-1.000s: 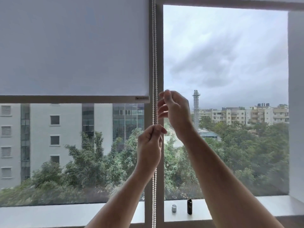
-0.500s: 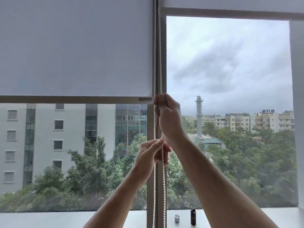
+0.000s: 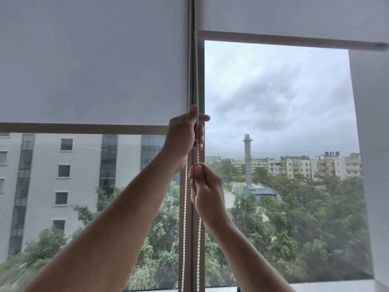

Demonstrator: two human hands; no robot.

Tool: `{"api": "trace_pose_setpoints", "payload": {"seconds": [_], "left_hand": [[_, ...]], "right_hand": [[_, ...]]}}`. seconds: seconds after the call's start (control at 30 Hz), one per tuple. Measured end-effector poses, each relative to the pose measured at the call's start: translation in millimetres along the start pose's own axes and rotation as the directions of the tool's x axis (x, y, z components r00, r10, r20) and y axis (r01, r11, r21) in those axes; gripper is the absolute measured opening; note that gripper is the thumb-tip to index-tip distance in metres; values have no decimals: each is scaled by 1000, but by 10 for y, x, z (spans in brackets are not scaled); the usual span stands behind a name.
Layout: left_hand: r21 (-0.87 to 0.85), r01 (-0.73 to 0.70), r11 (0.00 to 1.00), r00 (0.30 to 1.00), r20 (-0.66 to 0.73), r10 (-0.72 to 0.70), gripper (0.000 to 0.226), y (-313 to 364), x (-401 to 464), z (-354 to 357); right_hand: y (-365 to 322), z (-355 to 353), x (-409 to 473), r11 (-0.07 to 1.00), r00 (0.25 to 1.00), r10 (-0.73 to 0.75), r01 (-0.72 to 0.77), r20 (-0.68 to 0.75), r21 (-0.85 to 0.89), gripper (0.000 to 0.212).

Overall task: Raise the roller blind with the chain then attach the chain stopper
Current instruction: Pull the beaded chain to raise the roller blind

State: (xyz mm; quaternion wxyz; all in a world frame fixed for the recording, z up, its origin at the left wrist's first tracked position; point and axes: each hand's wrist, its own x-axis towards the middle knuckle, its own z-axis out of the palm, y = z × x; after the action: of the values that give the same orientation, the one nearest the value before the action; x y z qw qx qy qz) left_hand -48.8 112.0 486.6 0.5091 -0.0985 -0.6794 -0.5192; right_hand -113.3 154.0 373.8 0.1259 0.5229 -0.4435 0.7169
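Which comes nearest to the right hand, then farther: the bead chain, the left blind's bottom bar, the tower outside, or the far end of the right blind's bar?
Judged across the head picture, from the right hand:
1. Bead chain, in its grip.
2. Left blind's bottom bar, up and left.
3. Tower, outside, beyond the glass.
4. Right blind's bar end, top right corner.

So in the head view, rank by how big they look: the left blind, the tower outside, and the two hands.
1. Left blind, by far the largest.
2. Left hand and right hand look alike.
3. Tower, thinnest, though it is far off, so only apparent size.
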Motion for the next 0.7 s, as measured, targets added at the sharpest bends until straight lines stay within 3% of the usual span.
{"api": "trace_pose_setpoints", "payload": {"seconds": [0.07,0.2,0.3,0.47,0.57,0.7], "left_hand": [[-21,-29,999,998,-62,27,42,-19,15,106],[147,-149,978,963,-203,177,45,-87,1,204],[233,-189,954,937,-248,246,46,-58,-21,227],[219,-174,960,943,-244,226,46,-276,-216,283],[206,-167,964,954,-214,211,45,-510,-390,272],[141,-159,977,968,-172,182,45,-660,-530,270]], "right_hand": [[20,-27,-34,1000,1000,-12,13,24,-12,34],[-26,-160,58,997,996,29,-35,86,64,45],[-121,-266,265,995,996,84,-86,37,51,48],[-574,-332,874,987,993,121,-121,10,106,45],[-878,-213,1188,992,993,116,-116,14,47,48],[-1098,19,1484,982,984,179,-180,19,64,34]]}}
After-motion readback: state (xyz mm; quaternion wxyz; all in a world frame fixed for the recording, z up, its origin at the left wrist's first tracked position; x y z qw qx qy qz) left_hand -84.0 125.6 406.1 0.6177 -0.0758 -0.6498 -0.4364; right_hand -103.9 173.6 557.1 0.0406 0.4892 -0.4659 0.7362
